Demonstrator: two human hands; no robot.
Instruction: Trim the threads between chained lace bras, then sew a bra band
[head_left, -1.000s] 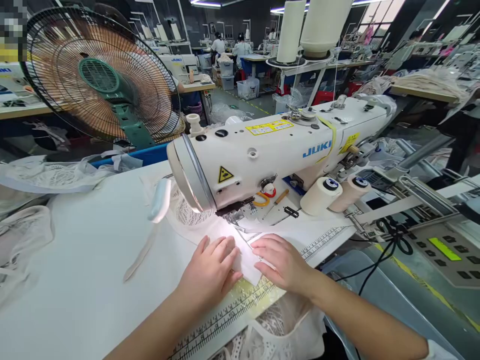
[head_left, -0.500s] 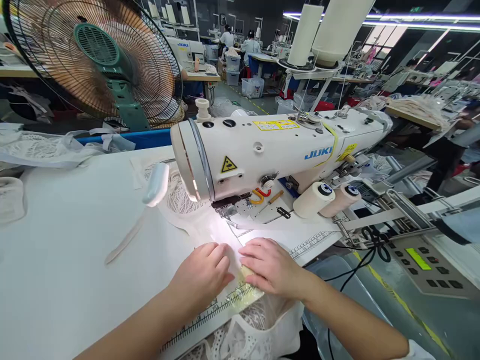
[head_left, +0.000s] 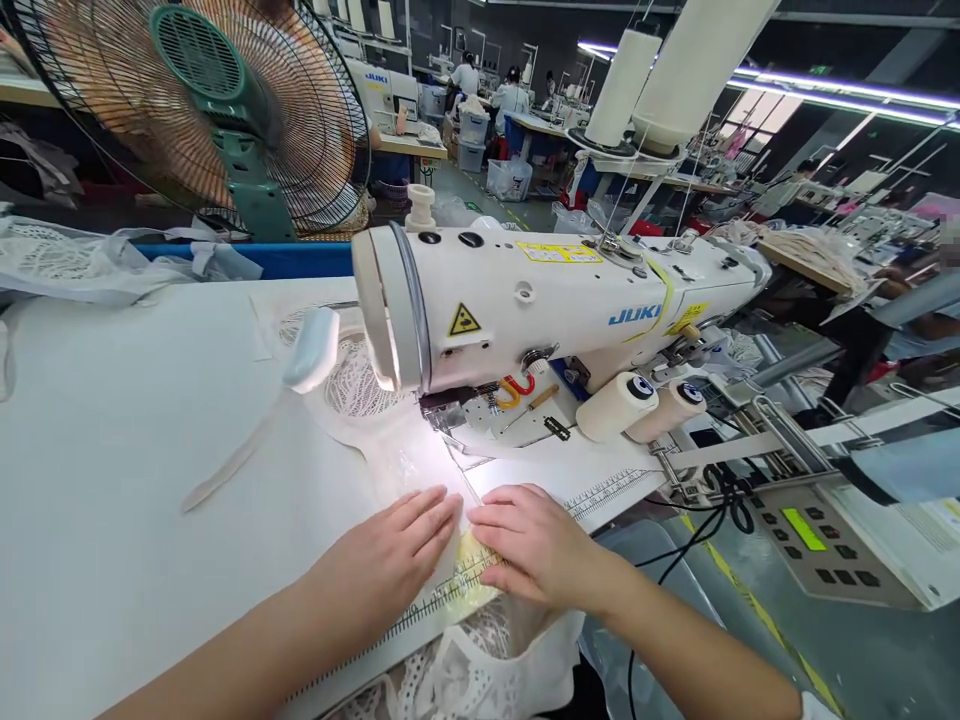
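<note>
Both hands now sit lower in frame, nearer the surface (head_left: 112, 450) edge: left hand (head_left: 390, 562) and right hand (head_left: 529, 545) flat, fingers unclenched, pressing fabric (head_left: 420, 465) drawn back from the machine (head_left: 540, 300).

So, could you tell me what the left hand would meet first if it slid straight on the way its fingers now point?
Probably the right hand: the left hand points right and slightly away, its fingertips nearly touching the other's on the lit white fabric.
</note>
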